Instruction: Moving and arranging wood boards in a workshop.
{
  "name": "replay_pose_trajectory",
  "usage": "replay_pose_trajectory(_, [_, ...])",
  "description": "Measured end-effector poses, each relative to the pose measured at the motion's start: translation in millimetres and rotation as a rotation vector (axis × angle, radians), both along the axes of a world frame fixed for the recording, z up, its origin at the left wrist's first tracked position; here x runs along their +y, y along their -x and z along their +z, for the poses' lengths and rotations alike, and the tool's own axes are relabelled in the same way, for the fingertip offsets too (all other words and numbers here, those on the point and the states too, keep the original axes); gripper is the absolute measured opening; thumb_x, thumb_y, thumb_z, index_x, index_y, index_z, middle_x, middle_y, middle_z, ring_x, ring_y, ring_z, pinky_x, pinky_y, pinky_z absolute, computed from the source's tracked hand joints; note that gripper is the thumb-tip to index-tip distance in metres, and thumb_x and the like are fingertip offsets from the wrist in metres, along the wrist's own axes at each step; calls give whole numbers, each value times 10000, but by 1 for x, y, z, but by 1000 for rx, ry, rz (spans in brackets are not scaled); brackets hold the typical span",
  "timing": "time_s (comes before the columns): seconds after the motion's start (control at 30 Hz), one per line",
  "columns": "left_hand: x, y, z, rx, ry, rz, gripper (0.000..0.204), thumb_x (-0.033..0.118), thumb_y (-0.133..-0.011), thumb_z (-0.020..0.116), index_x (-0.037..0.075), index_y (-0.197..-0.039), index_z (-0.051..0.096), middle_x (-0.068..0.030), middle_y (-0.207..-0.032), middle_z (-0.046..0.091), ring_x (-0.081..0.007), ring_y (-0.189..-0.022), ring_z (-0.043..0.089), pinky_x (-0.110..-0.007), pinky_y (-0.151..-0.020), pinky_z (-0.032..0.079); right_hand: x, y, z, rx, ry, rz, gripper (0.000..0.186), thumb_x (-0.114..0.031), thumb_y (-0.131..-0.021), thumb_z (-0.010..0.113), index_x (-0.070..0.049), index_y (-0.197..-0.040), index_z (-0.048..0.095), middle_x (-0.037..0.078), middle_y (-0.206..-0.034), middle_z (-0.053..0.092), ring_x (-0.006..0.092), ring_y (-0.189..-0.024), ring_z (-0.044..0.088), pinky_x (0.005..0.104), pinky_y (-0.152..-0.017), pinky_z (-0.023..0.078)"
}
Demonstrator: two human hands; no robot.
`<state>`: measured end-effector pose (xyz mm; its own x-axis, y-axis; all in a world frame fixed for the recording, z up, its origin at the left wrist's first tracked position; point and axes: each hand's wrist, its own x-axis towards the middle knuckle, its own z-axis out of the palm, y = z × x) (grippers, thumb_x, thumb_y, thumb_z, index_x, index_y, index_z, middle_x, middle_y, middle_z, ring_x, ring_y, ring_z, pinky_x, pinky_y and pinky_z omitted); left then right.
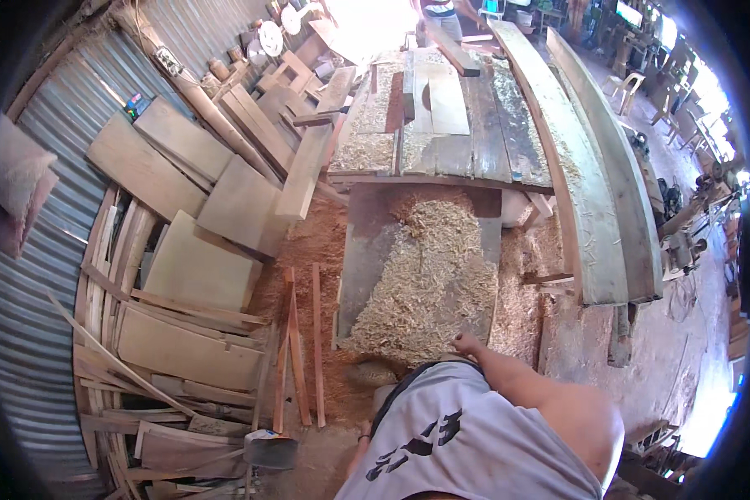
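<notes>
In front of me a flat dark board (367,225) lies below the workbench's near edge, heaped with pale wood shavings (429,275). My right hand (467,343) is at the board's near right edge, its fingers looking curled; whether they hold anything is hidden. My left hand (362,440) is low beside my body, mostly covered by my grey shirt, with a band at the wrist and its fingers out of sight. Beyond the board stands the workbench (483,158), strewn with shavings and bearing several planks.
Two long boards (583,208) slope down at the right. Stacked wood panels (204,258) lean along the corrugated metal wall (25,333) at the left. Thin reddish strips (317,342) lie on the sawdust-covered floor. Another person (443,18) stands beyond the bench.
</notes>
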<state>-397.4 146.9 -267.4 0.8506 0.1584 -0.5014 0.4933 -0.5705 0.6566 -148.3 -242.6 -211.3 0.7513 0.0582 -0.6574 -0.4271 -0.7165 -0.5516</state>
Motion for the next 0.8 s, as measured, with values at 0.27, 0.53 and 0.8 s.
replay_pose_trajectory(0.27, [-5,-10,14,0,188,47,213,163,-748,436,13,-786,584,-115,-701,569,-157,-662,501,-292,-609,401,26,-16,27,56,44,150,301,-260,-633,493,-41,-803,609,147,-707,596,247,-661,579,334,-616,452])
replay_pose_trajectory(0.53, [4,9,-17,-16,39,190,227,182,-752,435,14,-788,584,-111,-693,566,-155,-654,499,-293,-604,399,51,-34,40,267,6,113,302,-278,-647,479,-46,-796,605,138,-725,597,238,-696,579,329,-643,447])
replay_pose_trajectory(0.8, [-8,6,-22,-25,50,235,242,201,-755,434,15,-790,584,-107,-686,564,-154,-646,496,-295,-598,398,40,-32,25,31,43,352,307,-309,-674,467,-60,-783,609,114,-704,600,233,-682,578,344,-652,438])
